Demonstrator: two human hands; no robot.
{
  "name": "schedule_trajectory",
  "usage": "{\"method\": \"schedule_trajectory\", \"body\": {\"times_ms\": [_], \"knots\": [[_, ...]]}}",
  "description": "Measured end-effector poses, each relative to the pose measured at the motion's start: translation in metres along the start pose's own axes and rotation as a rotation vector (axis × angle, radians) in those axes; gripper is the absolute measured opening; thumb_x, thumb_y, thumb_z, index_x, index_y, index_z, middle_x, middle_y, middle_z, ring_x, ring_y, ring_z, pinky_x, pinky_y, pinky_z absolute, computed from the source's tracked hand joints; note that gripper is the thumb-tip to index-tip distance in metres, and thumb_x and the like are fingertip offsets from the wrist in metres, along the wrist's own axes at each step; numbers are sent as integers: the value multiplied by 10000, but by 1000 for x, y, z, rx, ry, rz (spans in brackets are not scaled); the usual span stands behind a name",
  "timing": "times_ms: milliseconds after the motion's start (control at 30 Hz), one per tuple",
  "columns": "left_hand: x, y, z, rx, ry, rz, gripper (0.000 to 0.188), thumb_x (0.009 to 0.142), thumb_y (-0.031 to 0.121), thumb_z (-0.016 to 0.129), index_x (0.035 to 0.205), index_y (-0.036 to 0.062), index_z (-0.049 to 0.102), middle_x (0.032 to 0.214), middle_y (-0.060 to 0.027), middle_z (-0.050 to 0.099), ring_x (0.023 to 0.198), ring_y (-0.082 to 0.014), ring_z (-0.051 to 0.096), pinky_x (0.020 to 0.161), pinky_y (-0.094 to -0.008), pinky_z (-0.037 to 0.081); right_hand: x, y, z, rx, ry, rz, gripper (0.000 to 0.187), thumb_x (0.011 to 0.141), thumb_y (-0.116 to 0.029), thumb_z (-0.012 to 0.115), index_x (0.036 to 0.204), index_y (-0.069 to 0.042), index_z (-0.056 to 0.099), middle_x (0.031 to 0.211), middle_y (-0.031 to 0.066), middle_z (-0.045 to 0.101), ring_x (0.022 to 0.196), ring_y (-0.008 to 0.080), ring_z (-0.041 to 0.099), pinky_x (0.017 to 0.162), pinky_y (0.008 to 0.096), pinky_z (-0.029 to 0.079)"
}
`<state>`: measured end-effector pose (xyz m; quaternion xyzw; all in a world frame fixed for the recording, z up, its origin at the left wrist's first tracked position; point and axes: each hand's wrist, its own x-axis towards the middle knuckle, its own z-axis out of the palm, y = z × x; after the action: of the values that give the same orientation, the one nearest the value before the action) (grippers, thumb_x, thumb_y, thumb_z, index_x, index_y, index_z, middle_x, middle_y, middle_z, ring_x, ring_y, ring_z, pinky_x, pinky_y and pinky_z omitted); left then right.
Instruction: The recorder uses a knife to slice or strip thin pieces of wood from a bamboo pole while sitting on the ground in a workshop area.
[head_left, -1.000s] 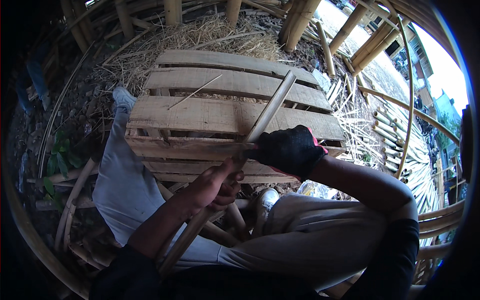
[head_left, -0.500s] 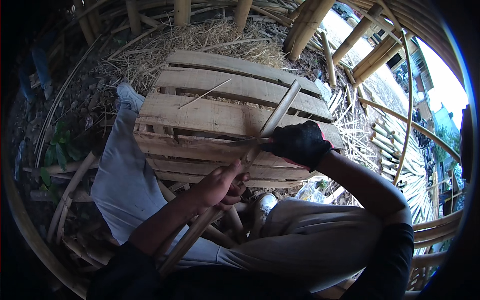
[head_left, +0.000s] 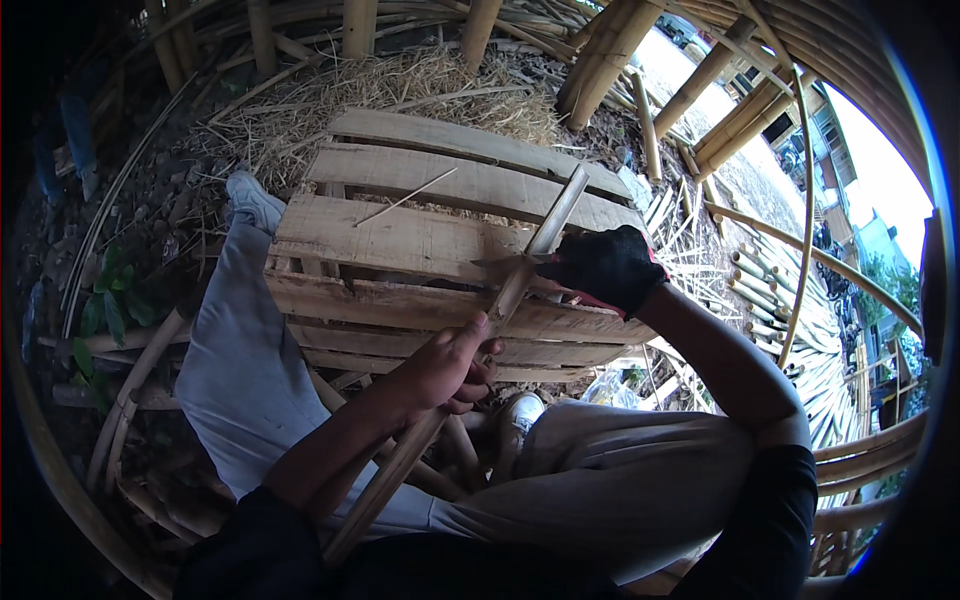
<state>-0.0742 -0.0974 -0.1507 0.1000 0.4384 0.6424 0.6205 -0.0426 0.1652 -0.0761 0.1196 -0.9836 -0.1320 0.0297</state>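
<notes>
My bare left hand [head_left: 452,368] is closed around a long split bamboo strip [head_left: 552,228], which runs from beside my lap up across the wooden slats. My right hand [head_left: 606,270], in a black glove with red edging, is closed on a knife [head_left: 503,263]. Its handle is hidden in the glove. The blade lies across the strip, touching it or very close, a little beyond my left hand. Under the strip's far end is a slatted wooden pallet [head_left: 395,229], with a thin bamboo sliver [head_left: 405,197] lying on top.
Straw [head_left: 430,85] covers the ground behind the pallet. Thick bamboo posts [head_left: 606,62] rise at the far right, near piles of cut bamboo poles [head_left: 765,285]. My legs stretch out below the pallet, and a green plant [head_left: 108,300] grows at the left.
My right hand and the knife have moved farther up the bamboo strip, away from my left hand. The left hand keeps its grip. The whole view has shifted slightly.
</notes>
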Motion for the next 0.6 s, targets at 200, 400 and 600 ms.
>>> {"method": "schedule_trajectory", "body": {"times_ms": [200, 400, 600], "knots": [[6, 1, 2, -11, -6, 22, 447, 1031, 530, 293, 1010, 103, 423, 615, 64, 302, 452, -24, 231, 407, -198, 171, 5, 24, 7, -30, 36, 32, 506, 919, -623, 477, 797, -203, 733, 689, 18, 677, 618, 213, 675, 528, 353, 514], [14, 7, 2, -54, -60, 56, 419, 1034, 520, 286, 989, 129, 428, 615, 66, 300, 445, -24, 230, 389, -193, 178, 12, 35, 4, -136, 33, 54, 518, 922, -626, 467, 744, -194, 690, 682, 7, 668, 610, 206, 666, 518, 335, 501], [6, 5, -4, -28, 24, 39, 457, 1017, 562, 308, 951, 130, 442, 602, 66, 323, 427, -24, 246, 380, -201, 186, 8, -14, -17, -17, -95, 110, 427, 960, -546, 446, 907, -206, 699, 753, 31, 678, 693, 239, 676, 586, 367, 522]]}}
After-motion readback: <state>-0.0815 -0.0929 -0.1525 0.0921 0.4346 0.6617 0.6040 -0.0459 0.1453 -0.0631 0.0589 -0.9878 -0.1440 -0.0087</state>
